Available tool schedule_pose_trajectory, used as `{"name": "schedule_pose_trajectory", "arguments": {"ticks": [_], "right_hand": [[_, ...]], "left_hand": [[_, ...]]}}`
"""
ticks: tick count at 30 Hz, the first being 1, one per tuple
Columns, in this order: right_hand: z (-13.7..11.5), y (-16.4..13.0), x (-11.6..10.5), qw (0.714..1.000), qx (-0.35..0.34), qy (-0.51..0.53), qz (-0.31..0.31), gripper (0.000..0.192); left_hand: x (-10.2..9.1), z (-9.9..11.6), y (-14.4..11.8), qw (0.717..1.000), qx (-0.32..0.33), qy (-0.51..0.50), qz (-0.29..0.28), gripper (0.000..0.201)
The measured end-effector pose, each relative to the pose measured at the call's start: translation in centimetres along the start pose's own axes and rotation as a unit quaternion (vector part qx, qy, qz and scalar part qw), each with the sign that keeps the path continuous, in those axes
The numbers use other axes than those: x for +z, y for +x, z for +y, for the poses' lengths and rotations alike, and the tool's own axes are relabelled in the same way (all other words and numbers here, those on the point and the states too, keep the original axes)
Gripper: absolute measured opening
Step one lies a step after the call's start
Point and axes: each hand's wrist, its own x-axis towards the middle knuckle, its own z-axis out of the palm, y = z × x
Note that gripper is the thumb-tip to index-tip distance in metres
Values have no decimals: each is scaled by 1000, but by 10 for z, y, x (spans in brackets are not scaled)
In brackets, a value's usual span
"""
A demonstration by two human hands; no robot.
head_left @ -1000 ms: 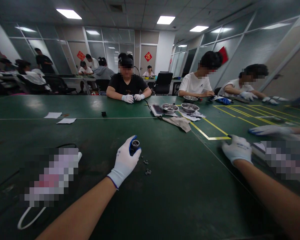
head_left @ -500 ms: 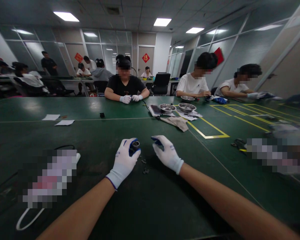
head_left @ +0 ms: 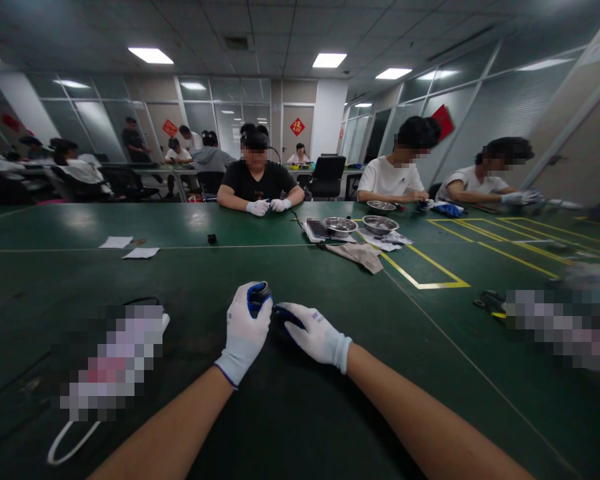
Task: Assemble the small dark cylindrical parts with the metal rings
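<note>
My left hand, in a white glove with blue fingertips, is closed around a small dark cylindrical part with a metal ring on top, held just above the green table. My right hand, gloved the same way, rests on the table right beside it, fingertips down and touching the left hand's fingers. The small loose nuts seen earlier on the table are hidden under my right hand.
A blurred object with a white cord lies at the left. Two metal bowls, a cloth and papers lie across the table. Yellow tape lines mark the right side. Several gloved people sit along the far edge.
My right hand came in from the far right to the table beside my left hand and now covers the loose nuts. The left hand kept holding the cylindrical part.
</note>
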Motion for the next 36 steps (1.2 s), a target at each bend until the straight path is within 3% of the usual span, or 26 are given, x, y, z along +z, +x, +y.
{"name": "schedule_pose_trajectory", "arguments": {"ticks": [13,20,32,36], "right_hand": [[-46,-11,-14,967,26,-219,-129,29],[-40,-13,-14,967,-5,-228,-110,30],[-49,-10,-14,938,0,-316,-138,29],[-45,-10,-11,939,-9,-326,-113,27]], "left_hand": [[-4,-2,6,997,-58,-50,18,27],[-3,-2,6,998,-41,-44,15,27],[-3,-2,3,1000,-16,-5,-5,29],[-2,0,1,1000,-2,4,-17,29]]}}
